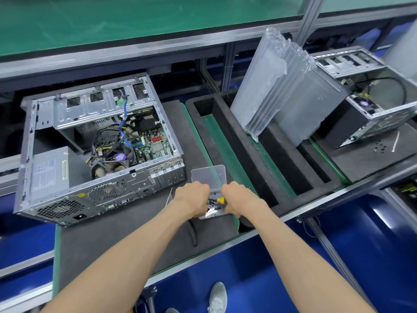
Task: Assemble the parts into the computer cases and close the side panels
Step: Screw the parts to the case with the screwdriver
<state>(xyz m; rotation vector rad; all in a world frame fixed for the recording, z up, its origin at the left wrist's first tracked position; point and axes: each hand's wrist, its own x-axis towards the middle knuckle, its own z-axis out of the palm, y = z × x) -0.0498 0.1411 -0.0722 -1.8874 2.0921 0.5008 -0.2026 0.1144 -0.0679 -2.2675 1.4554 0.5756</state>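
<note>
An open computer case [99, 152] lies on its side at the left, its motherboard, fan and power supply exposed. Just right of its rear corner sits a small clear plastic box [208, 177] with its lid raised and small black screws inside. My left hand [191, 196] reaches into the box with curled fingers; whether it holds a screw is hidden. My right hand [238, 197] grips a tool with a yellow handle [221, 200] over the box. A second open case [370, 102] stands at the far right.
A black foam tray with long slots [266, 154] lies between the cases, and in it lean an air-cushion bag [268, 86] and a grey side panel [309, 109]. A white rod [396, 141] and loose screws lie on the right mat. The bench edge runs near my forearms.
</note>
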